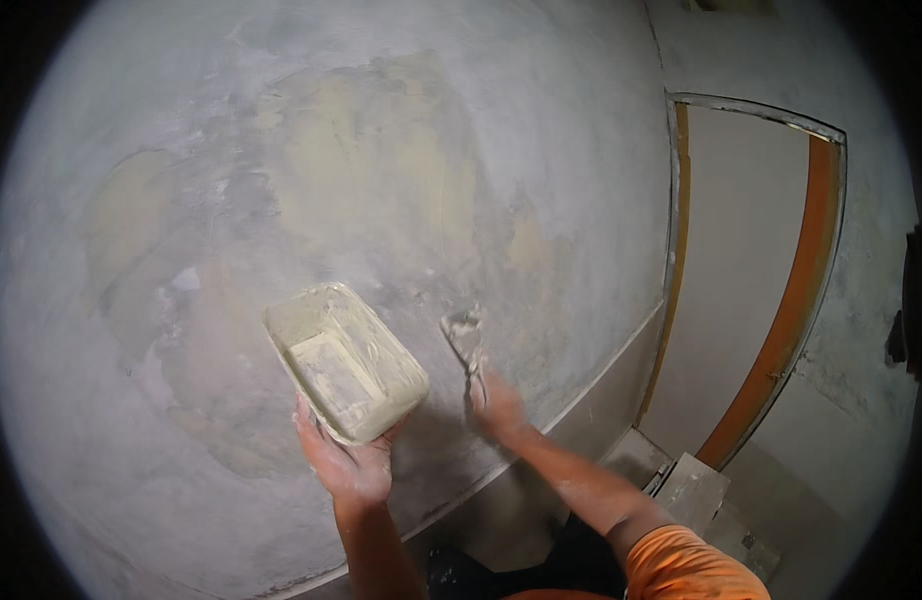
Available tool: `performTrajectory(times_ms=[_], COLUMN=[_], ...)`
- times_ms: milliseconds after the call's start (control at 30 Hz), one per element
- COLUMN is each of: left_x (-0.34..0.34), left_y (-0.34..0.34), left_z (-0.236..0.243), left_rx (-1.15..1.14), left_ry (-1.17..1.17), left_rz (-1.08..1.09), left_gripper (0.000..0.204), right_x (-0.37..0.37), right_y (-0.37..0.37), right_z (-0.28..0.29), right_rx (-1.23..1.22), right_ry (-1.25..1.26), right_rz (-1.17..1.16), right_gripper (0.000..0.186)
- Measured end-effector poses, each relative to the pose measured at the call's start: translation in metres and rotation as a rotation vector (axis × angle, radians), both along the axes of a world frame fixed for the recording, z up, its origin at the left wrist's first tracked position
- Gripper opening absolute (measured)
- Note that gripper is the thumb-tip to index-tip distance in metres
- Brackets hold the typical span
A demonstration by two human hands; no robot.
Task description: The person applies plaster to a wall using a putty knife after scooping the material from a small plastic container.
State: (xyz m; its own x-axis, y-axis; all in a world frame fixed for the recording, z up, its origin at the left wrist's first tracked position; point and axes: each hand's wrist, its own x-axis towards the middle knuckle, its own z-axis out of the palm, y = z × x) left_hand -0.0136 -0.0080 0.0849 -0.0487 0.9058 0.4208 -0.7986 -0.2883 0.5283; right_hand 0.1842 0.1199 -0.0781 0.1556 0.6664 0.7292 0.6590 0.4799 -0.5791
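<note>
Cream filler (343, 358) coats the tub (405, 388) held on the left hand (357, 466), fingers spread; at its three o'clock, the right hand (495, 406) clenches a putty knife (466, 338). Seemingly mid-patching; another stroke needs even pressure.

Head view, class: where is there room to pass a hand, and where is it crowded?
A narrow gap shows between the rectangular tub and putty knife; open wall stretches from the knife to the door frame. Crowded: left hand against the tub, right hand gripping the knife.
</note>
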Motion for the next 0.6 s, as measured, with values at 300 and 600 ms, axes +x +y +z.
performTrajectory(times_ms=[300, 600], left_x=[0.005, 0.006], left_y=[-0.001, -0.007], left_z=[0.000, 0.009], left_rx=[0.035, -0.067], left_ry=[-0.021, -0.017], left_rz=[-0.039, 0.018], left_gripper=[0.064, 0.066], right_x=[0.024, -0.040], right_y=[0.041, -0.009], right_z=[0.221, -0.016], right_rx=[0.248, -0.099], right_ry=[0.144, -0.124], right_rz=[-0.117, -0.048], right_gripper=[0.046, 0.047])
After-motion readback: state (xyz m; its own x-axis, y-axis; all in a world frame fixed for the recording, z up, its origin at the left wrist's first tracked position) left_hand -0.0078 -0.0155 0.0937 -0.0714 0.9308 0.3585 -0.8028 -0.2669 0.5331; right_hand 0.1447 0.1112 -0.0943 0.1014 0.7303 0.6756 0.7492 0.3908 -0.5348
